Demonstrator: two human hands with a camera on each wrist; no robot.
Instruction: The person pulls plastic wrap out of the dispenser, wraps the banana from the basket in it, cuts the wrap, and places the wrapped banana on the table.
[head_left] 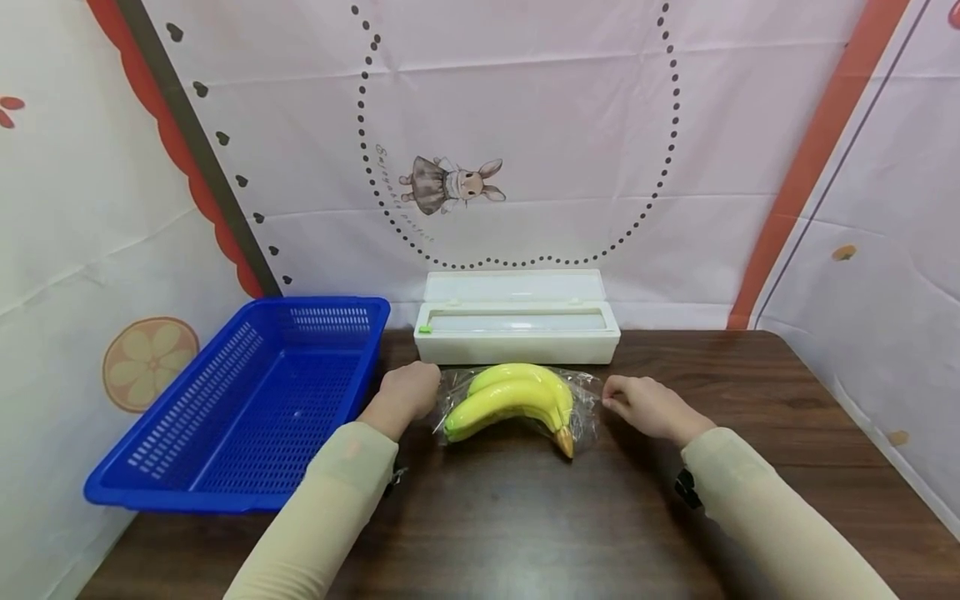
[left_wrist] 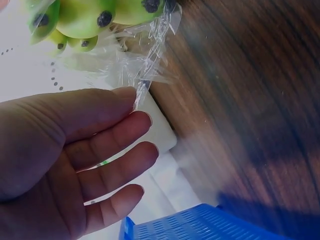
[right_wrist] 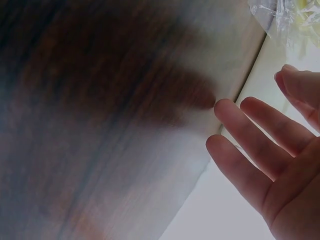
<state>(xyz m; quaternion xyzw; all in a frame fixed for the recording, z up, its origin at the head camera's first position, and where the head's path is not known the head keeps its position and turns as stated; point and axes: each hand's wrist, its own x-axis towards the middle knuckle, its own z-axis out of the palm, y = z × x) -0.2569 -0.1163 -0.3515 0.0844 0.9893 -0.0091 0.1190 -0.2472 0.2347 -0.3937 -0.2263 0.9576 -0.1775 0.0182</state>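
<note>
A bunch of yellow bananas [head_left: 517, 400] lies on the table in front of me, with clear plastic wrap [head_left: 587, 400] spread out on both sides of it. The stem end points toward me, past the wrap. With thumb and forefinger my left hand [head_left: 405, 392] pinches the wrap's left edge; green, dark-tipped banana ends [left_wrist: 85, 17] show above it in the left wrist view. My right hand [head_left: 648, 406] is at the wrap's right edge, thumb and forefinger together on it. Its other fingers [right_wrist: 250, 140] are spread loosely.
Behind the bananas stands a white cling film dispenser [head_left: 517, 350], its lid [head_left: 513, 286] raised, with a small green piece [head_left: 425, 329] at the left end. A blue plastic basket [head_left: 300, 400] sits at the left of the brown table [head_left: 487, 533]. A printed cloth [head_left: 585, 125] hangs behind.
</note>
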